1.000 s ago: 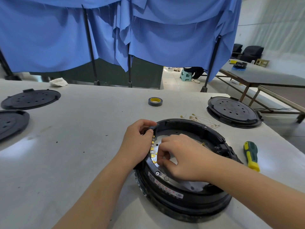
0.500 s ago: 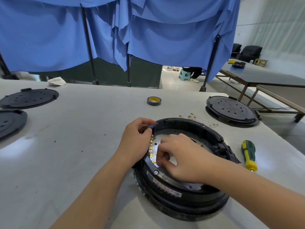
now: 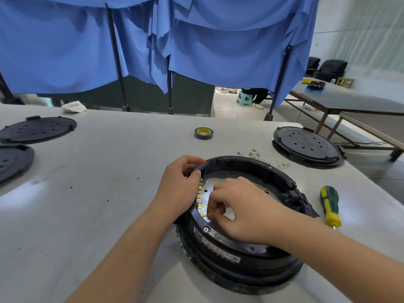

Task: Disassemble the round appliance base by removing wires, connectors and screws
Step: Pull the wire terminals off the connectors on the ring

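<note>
Two bare forearms in view, no sleeves visible up to frame bottom edge. Left hand (image 3: 179, 189) bare: no glove, ring, or watch. Right hand (image 3: 244, 208) bare likewise, wrist unadorned. Fingernails short where visible. No markings or bandages seen on either arm.

The round appliance base (image 3: 240, 256) is a black plastic ring lying flat on the table, its open top facing up and showing a silvery metal plate (image 3: 220, 178) inside. A row of small brass connectors (image 3: 200, 199) lines the inner left rim. A screw (image 3: 206, 228) sits at the near rim beside a red-lettered label (image 3: 216, 248). Removed thin wires with brass terminals (image 3: 262, 157) lie just beyond it.
</note>
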Motion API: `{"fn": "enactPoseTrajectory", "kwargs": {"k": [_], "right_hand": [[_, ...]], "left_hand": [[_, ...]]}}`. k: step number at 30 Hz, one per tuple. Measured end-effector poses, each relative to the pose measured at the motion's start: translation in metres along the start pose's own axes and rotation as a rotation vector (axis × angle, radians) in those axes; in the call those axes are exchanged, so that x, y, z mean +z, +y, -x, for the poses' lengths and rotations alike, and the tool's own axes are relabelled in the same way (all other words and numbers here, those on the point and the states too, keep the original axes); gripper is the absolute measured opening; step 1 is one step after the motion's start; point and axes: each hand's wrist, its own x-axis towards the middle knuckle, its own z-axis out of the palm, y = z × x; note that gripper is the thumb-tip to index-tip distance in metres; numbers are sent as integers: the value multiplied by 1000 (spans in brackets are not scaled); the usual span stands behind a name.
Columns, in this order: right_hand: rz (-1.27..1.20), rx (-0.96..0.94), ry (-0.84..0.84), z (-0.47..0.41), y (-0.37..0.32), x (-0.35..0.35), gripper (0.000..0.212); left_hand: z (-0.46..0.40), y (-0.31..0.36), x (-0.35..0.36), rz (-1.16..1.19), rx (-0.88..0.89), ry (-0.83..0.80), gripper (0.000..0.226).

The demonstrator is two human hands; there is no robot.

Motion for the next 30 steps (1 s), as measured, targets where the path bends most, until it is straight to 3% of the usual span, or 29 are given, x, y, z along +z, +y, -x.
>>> {"fn": "enactPoseTrajectory", "kwargs": {"k": [9,17,25,30], "right_hand": [[-130,88,13,3,1,1,27],[-145,151,-70,-3,-8,-1,18],[-92,185,-44,-3,-13,5,9],[-102,164,-105,-6,-11,2,6]], "left_hand": [[1,-1,0,-11,24,5,32],[-1,-3,1,-20,24,11,33],[1,-1,0,-28,26,8,29],[6,5,1,45,12,-14,44]]}}
